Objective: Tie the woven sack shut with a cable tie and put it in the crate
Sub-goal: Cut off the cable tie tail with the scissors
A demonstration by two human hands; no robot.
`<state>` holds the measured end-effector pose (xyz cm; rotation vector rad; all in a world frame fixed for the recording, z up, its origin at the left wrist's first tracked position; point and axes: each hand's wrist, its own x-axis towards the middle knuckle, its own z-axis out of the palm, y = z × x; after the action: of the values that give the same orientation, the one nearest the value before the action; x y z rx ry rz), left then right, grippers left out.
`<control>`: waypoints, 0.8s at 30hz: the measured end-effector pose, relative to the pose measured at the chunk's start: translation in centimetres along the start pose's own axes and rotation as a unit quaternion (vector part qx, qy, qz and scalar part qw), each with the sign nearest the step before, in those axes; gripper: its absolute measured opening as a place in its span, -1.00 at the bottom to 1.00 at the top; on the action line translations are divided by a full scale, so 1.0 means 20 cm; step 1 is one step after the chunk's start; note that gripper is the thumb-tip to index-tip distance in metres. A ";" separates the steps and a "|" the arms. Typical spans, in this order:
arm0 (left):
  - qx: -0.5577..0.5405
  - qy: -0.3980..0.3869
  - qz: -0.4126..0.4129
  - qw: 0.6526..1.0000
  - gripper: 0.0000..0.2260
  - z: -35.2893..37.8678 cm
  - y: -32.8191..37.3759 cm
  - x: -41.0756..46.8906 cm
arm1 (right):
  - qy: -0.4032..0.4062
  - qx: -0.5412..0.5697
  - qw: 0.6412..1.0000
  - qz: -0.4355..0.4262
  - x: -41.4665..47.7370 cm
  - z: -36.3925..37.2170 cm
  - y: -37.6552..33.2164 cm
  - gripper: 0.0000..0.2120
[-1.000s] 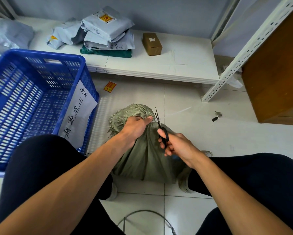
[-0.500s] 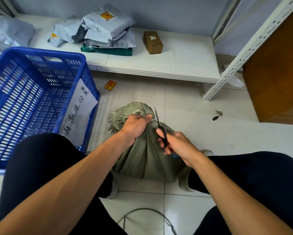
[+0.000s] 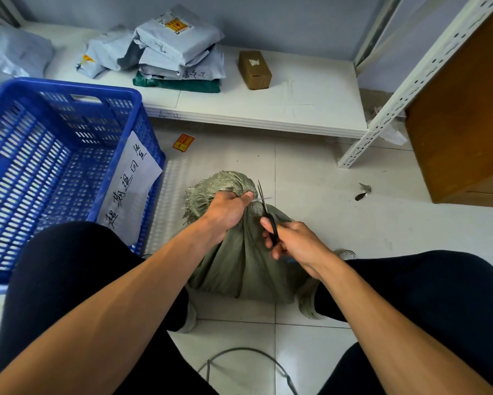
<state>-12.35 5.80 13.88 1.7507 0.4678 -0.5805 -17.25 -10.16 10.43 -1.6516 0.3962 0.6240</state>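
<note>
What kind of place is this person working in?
Probably a parcel sorting or storage room: grey mailer bags piled on a low white shelf, a cardboard box beside them, and a blue plastic crate with a handwritten paper label.

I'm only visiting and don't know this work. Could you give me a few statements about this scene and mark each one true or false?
1. The left hand grips the gathered neck of the sack. True.
2. The sack lies inside the blue crate. False: it stands on the floor beside the crate, between the person's legs.
3. The right hand holds scissors, with the blades up by the sack's neck. True.
4. The cardboard box sits in the crate. False: it sits on the white shelf, to the right of a pile of parcels.
</note>
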 end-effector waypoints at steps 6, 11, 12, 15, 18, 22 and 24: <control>0.008 -0.010 -0.010 1.000 -0.73 -0.01 0.02 -0.03 | 0.001 0.021 1.000 0.012 -0.01 -0.01 0.00 -0.46; 0.020 -0.022 -0.009 1.000 -0.74 -0.01 0.02 -0.02 | -0.013 0.036 0.999 0.029 -0.01 -0.02 -0.01 -0.48; 0.017 -0.020 -0.007 1.000 -0.74 -0.01 0.02 -0.02 | -0.013 0.039 0.999 0.028 -0.01 -0.02 -0.01 -0.51; 0.007 -0.010 -0.004 1.000 -0.75 -0.01 0.02 -0.02 | -0.015 0.050 0.998 0.027 0.00 -0.02 -0.01 -0.55; 0.010 -0.010 -0.001 1.000 -0.72 -0.01 0.02 -0.01 | -0.019 0.055 0.998 0.029 0.00 -0.02 0.00 -0.59; 0.002 -0.003 -0.005 1.000 -0.70 -0.01 0.01 0.00 | -0.022 0.058 0.998 0.032 0.00 -0.01 0.01 -0.58; -0.002 -0.006 -0.009 1.000 -0.69 -0.01 0.01 -0.01 | -0.020 0.058 0.998 0.033 0.00 0.00 0.00 -0.56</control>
<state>-12.27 5.87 14.16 1.7403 0.4771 -0.6013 -17.28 -10.15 10.40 -1.5177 0.4519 0.6703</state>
